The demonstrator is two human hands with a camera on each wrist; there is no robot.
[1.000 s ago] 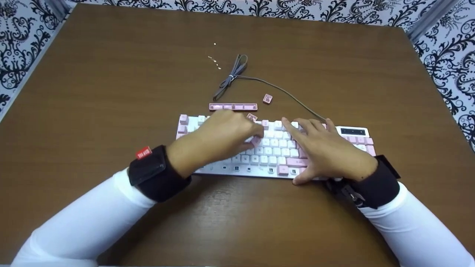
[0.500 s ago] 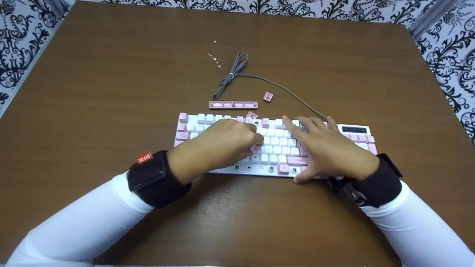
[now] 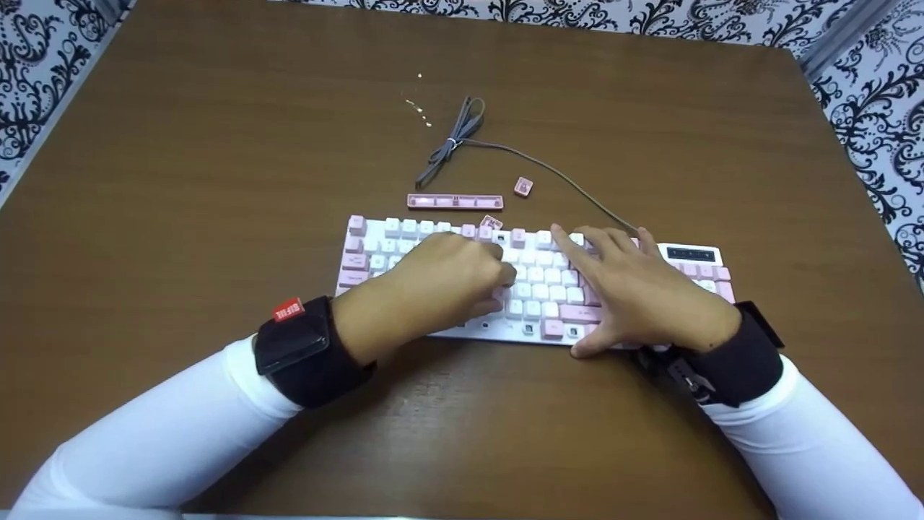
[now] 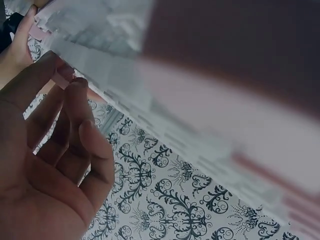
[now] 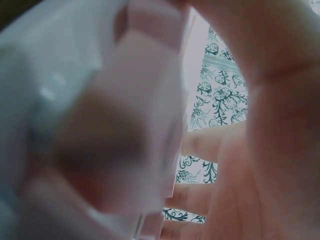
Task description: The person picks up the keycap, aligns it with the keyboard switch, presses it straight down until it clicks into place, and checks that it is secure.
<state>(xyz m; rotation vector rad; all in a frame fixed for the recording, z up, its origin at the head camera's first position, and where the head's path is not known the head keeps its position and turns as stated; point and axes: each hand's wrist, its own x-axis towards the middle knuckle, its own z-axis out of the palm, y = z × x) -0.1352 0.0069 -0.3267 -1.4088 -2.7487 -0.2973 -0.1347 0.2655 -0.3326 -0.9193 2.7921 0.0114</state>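
Observation:
A white and pink keyboard [image 3: 534, 274] lies on the brown table, with bare switch spots in its bottom row. Over its middle, my left hand [image 3: 447, 278] pinches a small pink keycap [image 4: 62, 80] between thumb and index finger, right at the keys. From the head view the back of the hand hides that keycap. My right hand [image 3: 639, 296] rests spread across the keyboard's right part, fingers toward the back edge and thumb at the front edge. In the right wrist view, pink keys [image 5: 135, 90] sit blurred close to the camera beside the palm.
Behind the keyboard lies a long pink spacebar keycap [image 3: 455, 202]. Two loose pink keycaps are near it, one at the keyboard's back edge [image 3: 491, 222], the other farther back [image 3: 523, 187]. A bundled grey cable [image 3: 456, 141] runs to the keyboard. Tiny pale bits [image 3: 419, 109] lie beyond.
My left hand has shifted slightly toward the keyboard's front edge, and the pink keycap under its fingers has gone out of sight in the head view. The right hand has stayed in place.

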